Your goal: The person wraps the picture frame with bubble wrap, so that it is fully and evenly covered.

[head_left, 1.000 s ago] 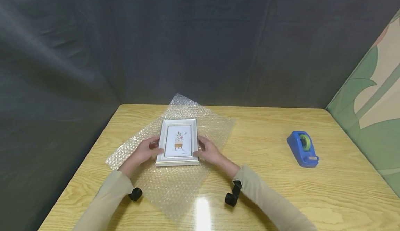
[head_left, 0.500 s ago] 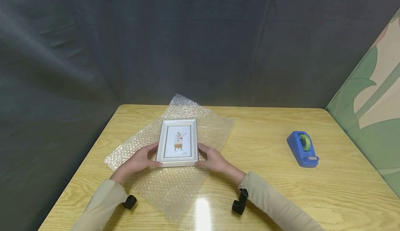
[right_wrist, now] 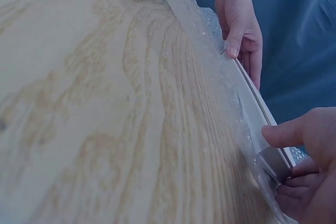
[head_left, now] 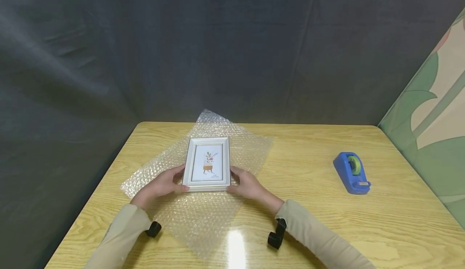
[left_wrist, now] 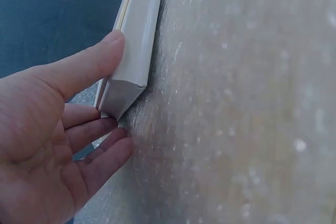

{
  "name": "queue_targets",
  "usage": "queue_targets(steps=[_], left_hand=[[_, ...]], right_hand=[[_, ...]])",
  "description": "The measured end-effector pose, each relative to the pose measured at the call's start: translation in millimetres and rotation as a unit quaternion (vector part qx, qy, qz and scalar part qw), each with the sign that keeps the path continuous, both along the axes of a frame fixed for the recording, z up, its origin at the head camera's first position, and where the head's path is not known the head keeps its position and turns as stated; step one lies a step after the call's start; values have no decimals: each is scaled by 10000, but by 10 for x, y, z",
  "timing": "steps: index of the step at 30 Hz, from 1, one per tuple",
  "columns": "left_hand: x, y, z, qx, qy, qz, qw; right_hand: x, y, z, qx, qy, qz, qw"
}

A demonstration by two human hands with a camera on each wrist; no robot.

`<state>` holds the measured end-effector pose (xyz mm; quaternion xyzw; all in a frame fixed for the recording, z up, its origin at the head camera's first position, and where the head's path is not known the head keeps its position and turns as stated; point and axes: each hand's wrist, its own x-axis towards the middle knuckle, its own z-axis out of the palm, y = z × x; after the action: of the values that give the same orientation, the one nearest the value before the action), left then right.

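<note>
A white picture frame [head_left: 206,164] with a potted-plant print lies face up over a clear sheet of bubble wrap [head_left: 203,220]. My left hand [head_left: 164,184] grips its near left corner, the thumb [left_wrist: 105,51] on the near edge and the fingers along the side. At the opposite near corner, my right hand [head_left: 248,184] holds the frame in the same manner. Seen from the right wrist, the frame's long white edge [right_wrist: 252,95] runs between both hands, just over the bubble wrap. The frame's underside is hidden.
A blue tape dispenser [head_left: 351,174] with a green roll stands on the right part of the wooden table [head_left: 301,160]. Behind the table hangs a dark curtain [head_left: 225,51]. A wall with a leaf pattern [head_left: 436,119] borders the right side.
Both hands have slid toward the frame's near corners, the thumbs going from its face to the near edge. The frame has shifted slightly away from me. Bubble wrap and dispenser stay put.
</note>
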<state>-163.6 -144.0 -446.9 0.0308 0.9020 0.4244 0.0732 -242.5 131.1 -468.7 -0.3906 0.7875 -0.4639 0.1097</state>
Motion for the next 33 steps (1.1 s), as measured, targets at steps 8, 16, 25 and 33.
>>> queue_targets(steps=[8, 16, 25, 33], left_hand=[[4, 0, -7, -124, -37, 168, 9998], [-2, -5, -2, -158, 38, 149, 9998], [-24, -45, 55, -29, -77, -42, 10000], [-172, -104, 160, 257, -250, -11, 9994]], right_hand=[[3, -17, 8, 0, -220, -93, 9997], [3, -24, 12, -122, -224, -105, 9996], [3, 7, 14, -461, -145, 178, 9987], [182, 240, 151, 170, 711, 893, 9933]])
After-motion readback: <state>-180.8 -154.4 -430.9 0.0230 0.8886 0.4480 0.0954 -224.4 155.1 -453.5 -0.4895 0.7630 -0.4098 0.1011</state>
